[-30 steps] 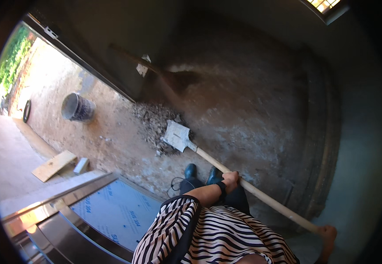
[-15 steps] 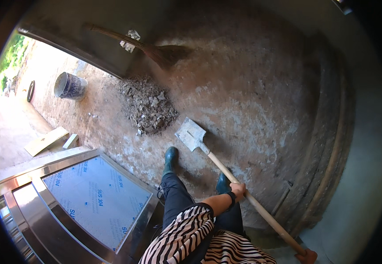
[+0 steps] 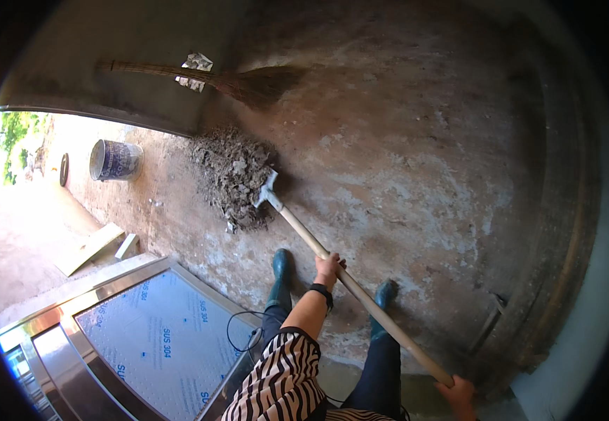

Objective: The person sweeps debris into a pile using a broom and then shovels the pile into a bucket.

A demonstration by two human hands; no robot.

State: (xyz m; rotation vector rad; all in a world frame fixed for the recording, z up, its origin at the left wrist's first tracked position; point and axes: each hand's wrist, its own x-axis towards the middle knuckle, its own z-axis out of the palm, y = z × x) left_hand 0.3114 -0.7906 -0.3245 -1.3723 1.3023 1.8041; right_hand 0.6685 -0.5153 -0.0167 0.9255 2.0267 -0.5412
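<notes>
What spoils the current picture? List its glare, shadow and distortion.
Head view: the outdoor pavement washes out almost white; head view: the broom sits in dim shade; head view: the right-hand wall bows with the fisheye, and the corners fall to black; head view: the shovel handle looks fairly sharp.

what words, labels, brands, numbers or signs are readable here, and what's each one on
Film on the metal panel: blue capital letters and digits, repeated and legible, but I won't copy them out.
Bucket: pale lettering on a dark band, too small and blurred to read reliably.
Shovel: no print visible.
</notes>
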